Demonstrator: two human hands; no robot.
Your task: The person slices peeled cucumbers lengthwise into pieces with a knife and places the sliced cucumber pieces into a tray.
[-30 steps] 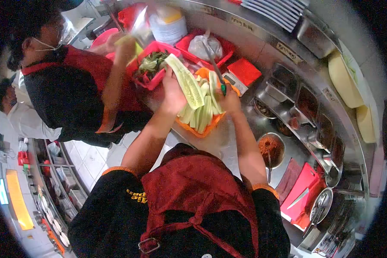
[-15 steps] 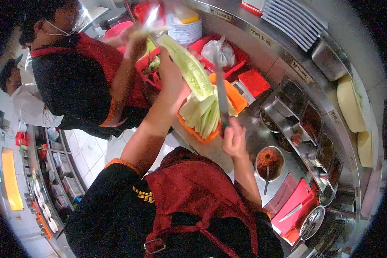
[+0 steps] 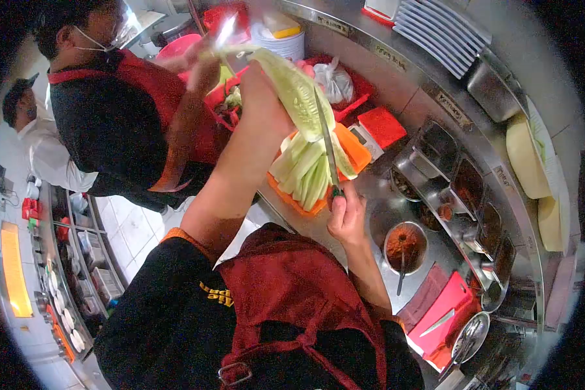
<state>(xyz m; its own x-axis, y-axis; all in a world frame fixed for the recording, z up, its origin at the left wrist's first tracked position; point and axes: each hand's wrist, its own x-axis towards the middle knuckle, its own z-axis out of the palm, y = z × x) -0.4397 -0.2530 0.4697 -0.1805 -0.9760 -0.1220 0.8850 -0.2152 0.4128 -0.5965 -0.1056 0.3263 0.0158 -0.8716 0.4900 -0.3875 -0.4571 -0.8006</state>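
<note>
My left hand [image 3: 264,91] is wrapped around a long, pale green halved cucumber [image 3: 299,104], its seeded cut side showing. Most of those fingers are hidden behind the cucumber. In my right hand [image 3: 348,218] is a knife [image 3: 329,153] with a dark handle. Its long blade points away from me and lies along the right side of the cucumber. Below both hands, an orange tray [image 3: 357,149] holds a heap of long cucumber slices [image 3: 302,169]. One slice hangs near the blade, over the tray's right part.
A co-worker [image 3: 110,123] in a red apron stands close on the left, hands near a red basket [image 3: 220,107]. To the right are a kitchen scale [image 3: 365,138], a bowl of red paste [image 3: 406,247] and metal food containers [image 3: 468,185]. Another knife [image 3: 438,323] lies on a red board [image 3: 445,302].
The knife has swung left from beside the cucumber onto its right side. My left hand has shifted slightly right with the cucumber, and my right hand has come a little closer to me.
</note>
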